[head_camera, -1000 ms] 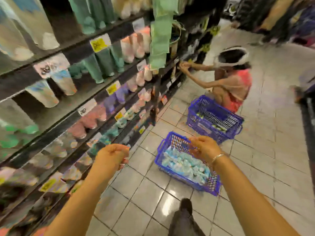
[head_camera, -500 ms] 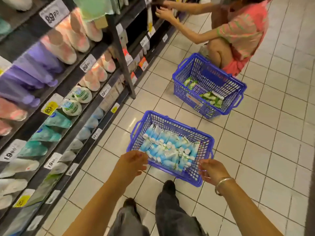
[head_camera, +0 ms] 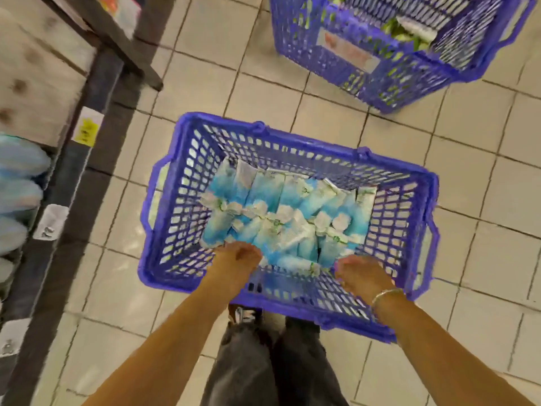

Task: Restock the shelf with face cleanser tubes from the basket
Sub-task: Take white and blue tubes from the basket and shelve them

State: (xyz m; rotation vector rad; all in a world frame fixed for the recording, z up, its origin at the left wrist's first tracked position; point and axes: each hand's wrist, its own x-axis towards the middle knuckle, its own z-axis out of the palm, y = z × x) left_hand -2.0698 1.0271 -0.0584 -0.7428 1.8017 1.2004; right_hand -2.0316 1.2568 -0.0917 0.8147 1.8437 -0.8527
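A blue plastic basket (head_camera: pixel 175 200) stands on the tiled floor in front of my feet. Several blue-and-white face cleanser tubes (head_camera: pixel 281 215) lie packed in its bottom. My left hand (head_camera: pixel 234 260) is inside the basket at the near left edge of the pile, fingers curled, touching or nearly touching the tubes. My right hand (head_camera: pixel 358 273) is inside the near right part, fingers loosely curled just above the tubes. Neither hand plainly holds a tube. The frame is motion-blurred.
The dark shelf unit (head_camera: pixel 73 159) runs along the left, with pale blue tubes (head_camera: pixel 17 183) on its low shelf and price tags (head_camera: pixel 87 131) on the edge. A second blue basket (head_camera: pixel 395 54) with green items stands at the upper right. My legs are below the basket.
My view has tilted down from the shelves to the basket. Both hands have dropped from chest height into the basket, down to the tubes.
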